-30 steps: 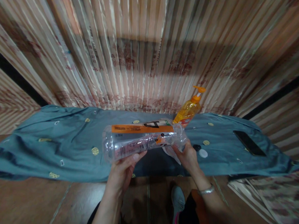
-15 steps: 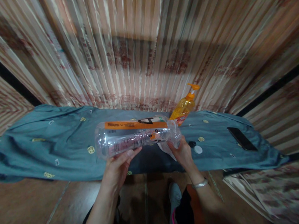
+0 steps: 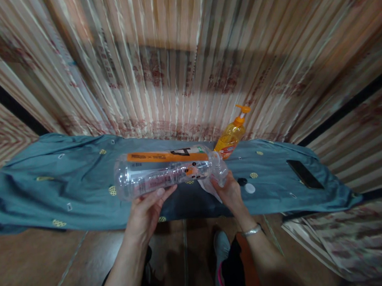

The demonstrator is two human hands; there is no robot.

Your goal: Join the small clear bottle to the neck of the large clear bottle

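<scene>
A large clear plastic bottle (image 3: 167, 170) with an orange and grey label lies sideways in the air above the blue cloth. My left hand (image 3: 148, 208) grips its lower side near the base, thumb and fingers against the plastic. At the neck end, my right hand (image 3: 228, 192) is closed around a clear, flared plastic piece (image 3: 220, 173) that meets the bottle's mouth; whether the two are joined I cannot tell. Under the right hand, a white sheet or tissue (image 3: 210, 188) shows partly. Behind the neck stands an orange pump bottle (image 3: 229, 140) with yellow liquid.
The blue patterned cloth (image 3: 83, 184) covers a narrow table. Right of my hand lie a white cap (image 3: 250, 188) and a small black cap (image 3: 242, 181). Farther right is a black phone (image 3: 304, 174). A pleated curtain (image 3: 174, 75) hangs behind the table.
The whole view has shifted slightly, so everything appears a little farther left. Both hands keep their hold, and the bottle stays sideways.
</scene>
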